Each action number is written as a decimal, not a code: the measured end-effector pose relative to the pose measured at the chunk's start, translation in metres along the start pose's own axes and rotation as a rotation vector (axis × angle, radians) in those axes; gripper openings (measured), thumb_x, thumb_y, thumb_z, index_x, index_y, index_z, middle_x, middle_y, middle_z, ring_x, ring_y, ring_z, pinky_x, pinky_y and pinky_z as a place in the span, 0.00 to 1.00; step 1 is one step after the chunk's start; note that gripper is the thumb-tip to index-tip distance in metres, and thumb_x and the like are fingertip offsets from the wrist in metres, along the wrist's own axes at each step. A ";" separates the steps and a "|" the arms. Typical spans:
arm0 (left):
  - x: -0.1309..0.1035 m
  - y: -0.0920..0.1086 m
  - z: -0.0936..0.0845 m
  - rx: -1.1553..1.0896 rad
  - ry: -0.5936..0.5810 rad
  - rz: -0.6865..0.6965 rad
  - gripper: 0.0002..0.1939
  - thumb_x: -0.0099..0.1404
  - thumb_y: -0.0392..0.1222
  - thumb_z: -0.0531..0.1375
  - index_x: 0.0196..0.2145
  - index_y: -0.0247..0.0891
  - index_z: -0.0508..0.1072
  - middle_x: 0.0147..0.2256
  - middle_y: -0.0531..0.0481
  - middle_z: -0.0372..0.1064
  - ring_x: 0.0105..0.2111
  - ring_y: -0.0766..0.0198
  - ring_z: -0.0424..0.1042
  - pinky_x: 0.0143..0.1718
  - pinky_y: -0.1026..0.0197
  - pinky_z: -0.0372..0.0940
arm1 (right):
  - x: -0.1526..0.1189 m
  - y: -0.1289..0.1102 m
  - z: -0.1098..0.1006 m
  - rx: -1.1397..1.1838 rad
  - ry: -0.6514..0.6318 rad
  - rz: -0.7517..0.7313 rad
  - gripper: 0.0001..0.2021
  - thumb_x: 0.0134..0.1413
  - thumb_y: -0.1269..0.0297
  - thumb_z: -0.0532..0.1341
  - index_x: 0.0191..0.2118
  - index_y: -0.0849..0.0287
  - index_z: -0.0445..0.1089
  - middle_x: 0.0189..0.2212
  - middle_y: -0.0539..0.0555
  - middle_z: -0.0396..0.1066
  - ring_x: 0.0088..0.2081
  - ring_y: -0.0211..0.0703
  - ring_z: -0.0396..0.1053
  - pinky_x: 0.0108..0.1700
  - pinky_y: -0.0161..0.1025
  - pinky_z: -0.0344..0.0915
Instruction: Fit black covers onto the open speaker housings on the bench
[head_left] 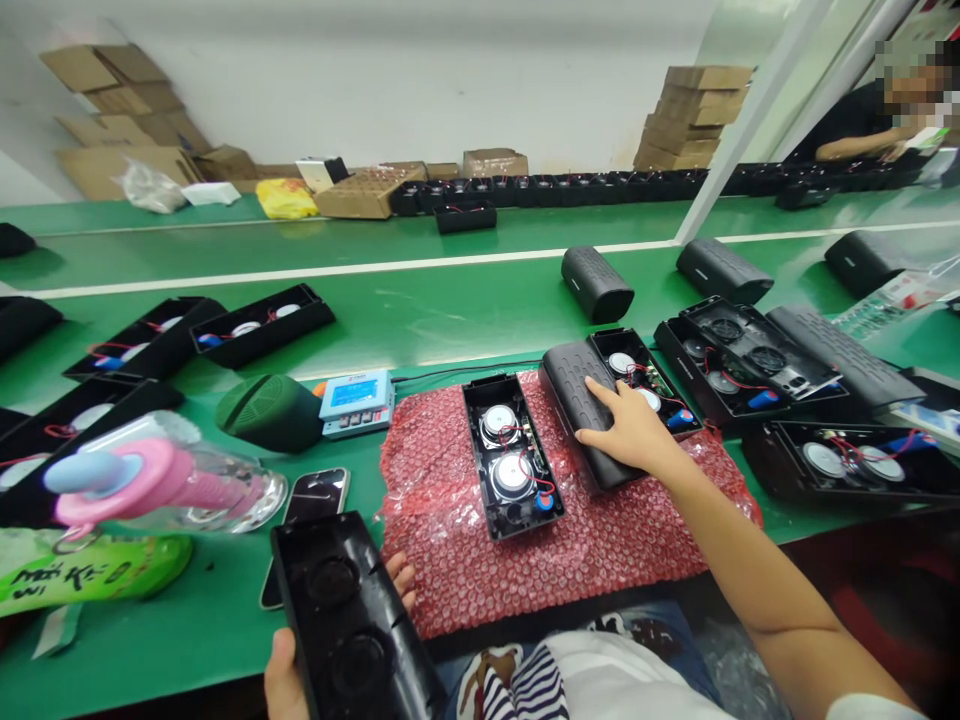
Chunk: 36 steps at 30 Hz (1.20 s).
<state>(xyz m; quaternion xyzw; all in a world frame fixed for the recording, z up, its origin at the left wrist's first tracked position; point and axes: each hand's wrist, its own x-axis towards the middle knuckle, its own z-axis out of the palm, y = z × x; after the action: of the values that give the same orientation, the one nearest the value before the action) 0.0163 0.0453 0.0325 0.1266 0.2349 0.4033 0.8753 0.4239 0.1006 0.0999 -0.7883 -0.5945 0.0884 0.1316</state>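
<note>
The green worktop (pixel 420 320) is long and runs far to the left and right. A red bubble-wrap sheet (pixel 592 560) lies on its near edge, right in front of the person. There is bare green room just past the sheet, up to a white line.

The left hand (pixel 300 660) is low and near, at the bottom edge of the view. It grips an empty black plastic speaker shell (pixel 349 610) with the thumb on the left side and the fingers (pixel 401 580) curled round the right side. The shell sticks up and away, over the near edge of the worktop, and its far end is close to a black phone (pixel 311 500).

The right arm reaches out far across the red sheet. The right hand (pixel 626 425) lies flat with fingers spread wide, pressing down on a black ribbed speaker cover (pixel 581 400). This cover touches an open black speaker box with round drivers (pixel 645 380) on its right. Another open black speaker box (pixel 511 455) lies in the middle of the sheet, apart from both hands.

On the left, a clear bottle with a pink lid (pixel 161 485) lies on its side.
</note>
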 end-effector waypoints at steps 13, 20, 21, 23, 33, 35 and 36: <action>0.008 -0.011 0.008 -0.132 -0.296 0.072 0.37 0.64 0.66 0.41 0.63 0.42 0.55 0.63 0.45 0.48 0.62 0.49 0.47 0.62 0.48 0.47 | -0.004 -0.002 0.007 -0.158 -0.021 -0.094 0.40 0.51 0.53 0.62 0.66 0.65 0.49 0.63 0.72 0.44 0.63 0.67 0.44 0.61 0.55 0.48; 0.017 -0.016 0.009 -0.060 -0.340 0.215 0.42 0.65 0.65 0.33 0.62 0.30 0.56 0.61 0.36 0.51 0.61 0.49 0.50 0.61 0.52 0.49 | 0.016 -0.011 -0.037 -0.183 -0.195 -0.169 0.40 0.61 0.42 0.43 0.66 0.73 0.43 0.65 0.70 0.38 0.66 0.61 0.36 0.62 0.60 0.45; 0.018 -0.015 0.009 -0.031 -0.343 0.218 0.42 0.65 0.65 0.33 0.62 0.30 0.56 0.61 0.36 0.52 0.61 0.48 0.50 0.61 0.51 0.50 | 0.021 -0.012 -0.039 -0.181 -0.096 -0.180 0.40 0.62 0.42 0.41 0.66 0.73 0.41 0.66 0.68 0.36 0.66 0.60 0.34 0.62 0.61 0.44; 0.019 -0.013 0.014 0.021 -0.303 0.238 0.40 0.66 0.63 0.36 0.61 0.29 0.59 0.60 0.36 0.55 0.60 0.46 0.53 0.60 0.49 0.54 | 0.030 -0.010 -0.033 -0.185 0.080 -0.243 0.39 0.62 0.43 0.39 0.66 0.74 0.40 0.66 0.67 0.33 0.66 0.58 0.31 0.63 0.61 0.40; 0.028 -0.011 0.057 0.122 -0.050 0.081 0.42 0.59 0.67 0.52 0.56 0.26 0.65 0.52 0.32 0.66 0.50 0.44 0.69 0.42 0.55 0.70 | 0.048 0.020 0.031 -0.201 -0.009 -0.430 0.40 0.59 0.40 0.43 0.65 0.71 0.49 0.65 0.66 0.41 0.64 0.63 0.42 0.57 0.64 0.54; 0.032 -0.008 0.065 0.205 -0.061 0.078 0.43 0.58 0.68 0.52 0.56 0.26 0.65 0.51 0.33 0.67 0.50 0.43 0.69 0.43 0.53 0.69 | 0.048 0.019 0.029 -0.200 0.007 -0.440 0.39 0.59 0.41 0.43 0.64 0.71 0.50 0.65 0.66 0.42 0.64 0.63 0.43 0.57 0.63 0.55; 0.034 -0.006 0.070 0.254 -0.059 0.080 0.44 0.57 0.69 0.52 0.56 0.27 0.65 0.50 0.34 0.68 0.50 0.43 0.68 0.45 0.52 0.68 | 0.047 0.018 0.027 -0.204 0.011 -0.441 0.39 0.59 0.42 0.44 0.64 0.71 0.50 0.65 0.66 0.42 0.64 0.62 0.43 0.57 0.62 0.55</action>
<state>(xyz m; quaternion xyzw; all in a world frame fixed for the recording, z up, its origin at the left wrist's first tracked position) 0.0756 0.0653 0.0790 0.2575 0.2532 0.4012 0.8418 0.4454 0.1440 0.0693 -0.6492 -0.7573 -0.0071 0.0705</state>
